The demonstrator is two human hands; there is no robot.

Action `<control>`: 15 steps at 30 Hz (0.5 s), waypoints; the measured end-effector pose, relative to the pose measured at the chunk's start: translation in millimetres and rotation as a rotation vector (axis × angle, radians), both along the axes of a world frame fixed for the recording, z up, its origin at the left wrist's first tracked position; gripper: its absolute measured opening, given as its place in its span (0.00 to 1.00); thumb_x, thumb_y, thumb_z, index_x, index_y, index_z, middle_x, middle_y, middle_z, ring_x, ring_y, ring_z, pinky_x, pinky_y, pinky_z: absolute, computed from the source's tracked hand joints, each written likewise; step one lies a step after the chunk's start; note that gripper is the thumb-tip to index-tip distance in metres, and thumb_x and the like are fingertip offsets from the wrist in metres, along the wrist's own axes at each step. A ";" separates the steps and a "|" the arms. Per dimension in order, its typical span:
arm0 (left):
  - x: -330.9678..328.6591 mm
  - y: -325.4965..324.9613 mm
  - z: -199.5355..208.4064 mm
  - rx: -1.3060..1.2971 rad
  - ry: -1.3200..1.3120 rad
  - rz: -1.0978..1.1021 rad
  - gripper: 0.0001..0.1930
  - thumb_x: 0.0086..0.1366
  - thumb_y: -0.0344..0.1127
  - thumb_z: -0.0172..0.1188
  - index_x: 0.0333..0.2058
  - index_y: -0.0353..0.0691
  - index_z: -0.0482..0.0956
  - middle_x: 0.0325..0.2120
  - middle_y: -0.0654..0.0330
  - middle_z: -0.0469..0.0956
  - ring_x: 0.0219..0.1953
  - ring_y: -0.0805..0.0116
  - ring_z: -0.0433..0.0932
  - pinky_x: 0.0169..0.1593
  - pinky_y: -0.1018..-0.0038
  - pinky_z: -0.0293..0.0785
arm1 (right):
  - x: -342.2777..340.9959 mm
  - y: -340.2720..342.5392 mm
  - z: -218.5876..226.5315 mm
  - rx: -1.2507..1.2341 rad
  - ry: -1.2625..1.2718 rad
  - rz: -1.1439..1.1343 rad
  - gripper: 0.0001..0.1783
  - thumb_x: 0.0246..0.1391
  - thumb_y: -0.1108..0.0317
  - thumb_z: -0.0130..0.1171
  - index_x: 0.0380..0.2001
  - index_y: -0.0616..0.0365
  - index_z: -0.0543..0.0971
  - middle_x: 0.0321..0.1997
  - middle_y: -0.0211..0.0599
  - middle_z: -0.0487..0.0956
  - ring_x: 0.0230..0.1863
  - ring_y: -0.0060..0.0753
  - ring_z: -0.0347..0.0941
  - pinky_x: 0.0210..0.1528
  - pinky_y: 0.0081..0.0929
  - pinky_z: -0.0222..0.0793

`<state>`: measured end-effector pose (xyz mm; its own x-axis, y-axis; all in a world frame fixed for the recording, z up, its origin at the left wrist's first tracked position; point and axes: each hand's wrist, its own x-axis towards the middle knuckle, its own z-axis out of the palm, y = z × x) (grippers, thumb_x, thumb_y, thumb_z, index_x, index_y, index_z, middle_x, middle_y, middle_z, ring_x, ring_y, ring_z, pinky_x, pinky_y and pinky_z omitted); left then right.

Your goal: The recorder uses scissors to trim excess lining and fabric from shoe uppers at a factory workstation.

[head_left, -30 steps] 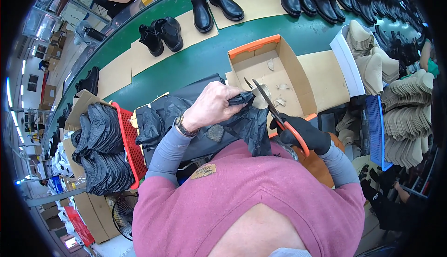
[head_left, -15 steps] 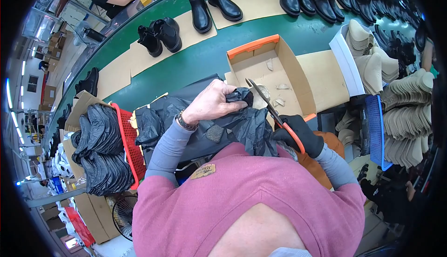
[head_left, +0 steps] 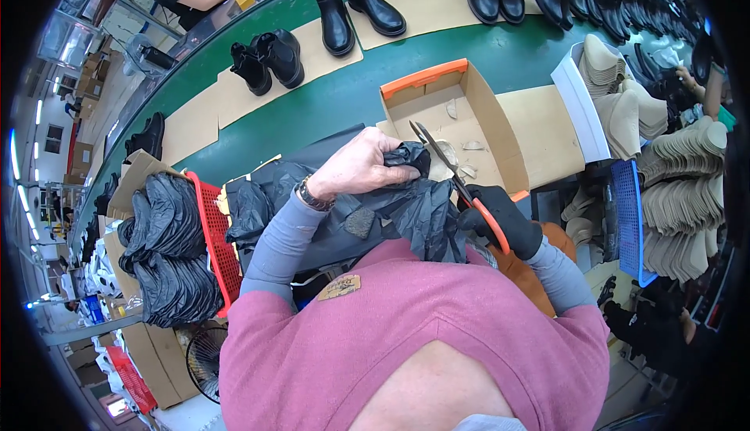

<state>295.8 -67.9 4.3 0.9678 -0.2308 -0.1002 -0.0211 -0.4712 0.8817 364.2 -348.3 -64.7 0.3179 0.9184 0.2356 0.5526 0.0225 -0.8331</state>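
My left hand (head_left: 355, 167), bare with a bracelet at the wrist, pinches a bunched edge of crinkled black plastic wrapping (head_left: 422, 206). The plastic spreads over my lap and the bench edge; what lies inside it, if anything, is hidden. In my right hand (head_left: 512, 220), in a black glove, is a pair of scissors (head_left: 490, 226) with orange handles. Their dark blades point up and away, just right of the bunched plastic. Behind the blades stands an open cardboard box (head_left: 500, 130) with an orange rim, holding several pale scraps (head_left: 444, 159).
A green bench (head_left: 312, 122) curves across, bearing black boots (head_left: 336, 28) on cardboard. At left, a red basket (head_left: 215, 236) stands beside stacked black plastic-covered pieces (head_left: 164, 220). At right are a white box (head_left: 582, 107), a blue basket (head_left: 631, 224) and stacked beige inserts (head_left: 687, 165). Co-workers stand beyond.
My left hand and the scissors have shifted slightly, the blades leaning closer to the plastic. At the back right some boots have moved, and a co-worker's arm shows at the right edge.
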 end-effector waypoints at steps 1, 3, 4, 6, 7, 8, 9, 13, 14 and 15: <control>0.4 -0.3 0.6 -0.001 0.000 0.000 0.09 0.57 0.34 0.67 0.30 0.31 0.81 0.15 0.57 0.74 0.18 0.78 0.65 0.27 0.76 0.69 | -1.9 0.2 2.2 -0.001 0.000 0.000 0.16 0.52 0.59 0.63 0.31 0.64 0.76 0.29 0.48 0.73 0.30 0.52 0.72 0.31 0.40 0.64; 0.5 -0.7 1.8 -0.065 0.043 -0.008 0.09 0.58 0.34 0.67 0.31 0.32 0.82 0.17 0.63 0.76 0.22 0.83 0.66 0.30 0.77 0.70 | -6.0 0.2 5.4 0.040 -0.217 -0.032 0.13 0.51 0.62 0.64 0.33 0.61 0.78 0.27 0.46 0.74 0.29 0.51 0.72 0.30 0.39 0.64; 0.9 0.0 -0.5 -0.065 0.043 -0.009 0.09 0.58 0.34 0.67 0.31 0.32 0.82 0.17 0.63 0.76 0.22 0.83 0.66 0.30 0.77 0.70 | -7.5 0.2 5.6 0.040 -0.217 -0.032 0.13 0.51 0.62 0.64 0.33 0.61 0.78 0.27 0.46 0.74 0.29 0.51 0.72 0.30 0.39 0.64; 3.7 2.4 -8.1 -0.080 0.071 -0.033 0.10 0.58 0.35 0.68 0.33 0.32 0.83 0.19 0.66 0.78 0.24 0.83 0.69 0.32 0.78 0.71 | -9.0 -0.3 6.2 -0.104 0.021 -0.036 0.11 0.50 0.65 0.63 0.34 0.59 0.79 0.28 0.44 0.75 0.29 0.50 0.73 0.30 0.37 0.64; 4.7 2.5 -8.8 -0.080 0.070 -0.036 0.10 0.58 0.35 0.68 0.33 0.32 0.83 0.19 0.66 0.78 0.24 0.83 0.69 0.32 0.78 0.71 | -7.4 -0.8 3.5 -0.104 0.020 -0.039 0.11 0.50 0.65 0.63 0.34 0.59 0.79 0.28 0.44 0.75 0.29 0.50 0.73 0.30 0.37 0.64; 5.4 2.5 -9.2 -0.114 0.092 -0.038 0.10 0.58 0.35 0.68 0.33 0.32 0.83 0.20 0.66 0.79 0.24 0.83 0.69 0.33 0.78 0.71 | -4.3 -1.1 -1.6 0.015 -0.062 0.010 0.10 0.49 0.66 0.63 0.34 0.59 0.79 0.28 0.44 0.74 0.29 0.49 0.73 0.30 0.37 0.65; 6.1 2.6 -9.7 -0.149 0.114 -0.041 0.11 0.58 0.35 0.68 0.34 0.32 0.83 0.21 0.67 0.79 0.25 0.83 0.70 0.33 0.78 0.71 | -1.7 -0.9 -4.2 0.134 -0.142 0.059 0.09 0.49 0.67 0.62 0.33 0.59 0.79 0.28 0.43 0.74 0.29 0.48 0.73 0.30 0.37 0.65; 7.9 -0.9 -10.7 -0.138 0.145 -0.098 0.12 0.58 0.35 0.68 0.36 0.32 0.83 0.22 0.67 0.80 0.27 0.83 0.71 0.35 0.78 0.72 | 3.5 1.3 0.9 0.106 0.044 0.055 0.08 0.48 0.68 0.61 0.33 0.58 0.79 0.28 0.43 0.74 0.29 0.47 0.73 0.30 0.36 0.66; 8.5 -0.7 -10.5 -0.138 0.145 -0.100 0.12 0.58 0.35 0.68 0.36 0.32 0.83 0.22 0.67 0.80 0.27 0.83 0.71 0.35 0.78 0.72 | 2.7 3.2 3.3 0.091 0.037 0.047 0.08 0.48 0.69 0.60 0.34 0.57 0.79 0.27 0.43 0.74 0.28 0.48 0.73 0.29 0.37 0.67; 9.1 -0.4 -10.2 -0.143 0.138 -0.099 0.12 0.58 0.35 0.68 0.36 0.33 0.83 0.22 0.66 0.80 0.27 0.82 0.72 0.35 0.78 0.72 | 2.6 4.5 4.7 0.077 0.028 0.039 0.09 0.49 0.69 0.59 0.35 0.57 0.78 0.26 0.44 0.74 0.27 0.49 0.73 0.29 0.38 0.67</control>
<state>304.9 -68.3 -5.9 0.9192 -0.3452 -0.1897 0.0648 -0.3424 0.9373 366.8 -343.7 -60.0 0.2896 0.9098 0.2974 0.5270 0.1078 -0.8430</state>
